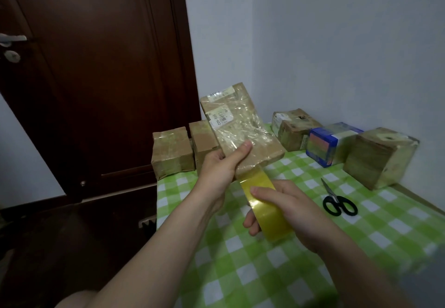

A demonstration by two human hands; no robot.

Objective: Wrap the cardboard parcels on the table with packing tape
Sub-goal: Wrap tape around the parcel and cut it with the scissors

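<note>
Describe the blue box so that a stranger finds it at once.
On the green-and-white checked table, three parcels stand along the white wall. The blue rectangular box is the middle one; both neighbours are brown cardboard.

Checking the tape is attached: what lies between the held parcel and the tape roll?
A short strip of tape, joining parcel to roll; head view.
</note>
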